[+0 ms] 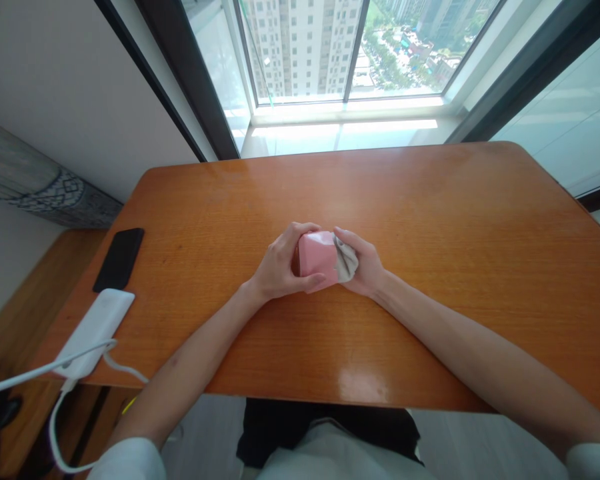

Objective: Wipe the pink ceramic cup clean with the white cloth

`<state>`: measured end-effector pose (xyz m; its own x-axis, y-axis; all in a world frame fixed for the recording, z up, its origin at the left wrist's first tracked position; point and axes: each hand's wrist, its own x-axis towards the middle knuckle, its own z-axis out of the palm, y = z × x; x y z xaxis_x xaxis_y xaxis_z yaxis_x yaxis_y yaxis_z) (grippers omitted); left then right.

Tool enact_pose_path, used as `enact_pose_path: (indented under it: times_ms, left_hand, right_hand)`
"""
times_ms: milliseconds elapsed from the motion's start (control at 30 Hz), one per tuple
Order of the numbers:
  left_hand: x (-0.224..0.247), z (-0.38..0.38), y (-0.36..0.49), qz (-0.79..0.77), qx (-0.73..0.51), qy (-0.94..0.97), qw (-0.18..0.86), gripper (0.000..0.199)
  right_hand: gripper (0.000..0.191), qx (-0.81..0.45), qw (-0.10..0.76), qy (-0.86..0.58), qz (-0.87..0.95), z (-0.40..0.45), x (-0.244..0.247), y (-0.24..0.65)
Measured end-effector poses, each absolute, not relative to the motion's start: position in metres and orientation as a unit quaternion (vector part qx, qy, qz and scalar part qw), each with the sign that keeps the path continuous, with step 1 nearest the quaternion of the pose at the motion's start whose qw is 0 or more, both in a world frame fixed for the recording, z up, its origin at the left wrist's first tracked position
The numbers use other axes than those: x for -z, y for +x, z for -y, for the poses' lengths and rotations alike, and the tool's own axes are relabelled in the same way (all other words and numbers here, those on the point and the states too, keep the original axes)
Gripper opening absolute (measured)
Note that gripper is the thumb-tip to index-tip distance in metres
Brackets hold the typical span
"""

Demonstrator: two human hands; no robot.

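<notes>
Over the middle of the orange wooden table [380,200], a pink box-shaped object [317,253] is held up between both hands, with a dark brown end showing at its left. My left hand [283,263] wraps around that end, fingers over the top and thumb along the front. My right hand [363,263] presses a crumpled grey-white cloth [347,259] against the object's right side. Part of the object is hidden by my fingers and the cloth.
A black smartphone [119,260] and a white power bank [95,332] with a white cable [55,427] lie near the table's left edge. A large window stands beyond the far edge, and a wooden ledge [40,300] runs along the left.
</notes>
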<state>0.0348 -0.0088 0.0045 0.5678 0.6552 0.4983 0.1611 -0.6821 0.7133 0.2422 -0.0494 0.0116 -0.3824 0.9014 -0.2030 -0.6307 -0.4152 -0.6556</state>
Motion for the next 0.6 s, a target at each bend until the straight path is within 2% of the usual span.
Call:
enact_pose_path:
  times_ms: [167,233,400,600]
  left_hand:
    - [0.005,0.0,0.03,-0.182,-0.391,0.865,0.258,0.123]
    - [0.007,-0.002,0.029,-0.147,-0.384,0.884,0.221,0.131]
    - [0.008,-0.002,0.028,-0.12,-0.371,0.909,0.147,0.125]
    - [0.008,-0.002,0.029,-0.137,-0.375,0.91,0.106,0.116]
  right_hand:
    - [0.034,-0.786,0.495,-0.286,0.234,0.047,-0.012,0.244]
    - [0.035,-0.787,0.494,-0.289,0.229,0.046,-0.012,0.246]
    - [0.036,-0.796,0.493,-0.274,0.22,0.045,-0.014,0.248]
    - [0.038,-0.803,0.487,-0.262,0.223,0.045,-0.015,0.245]
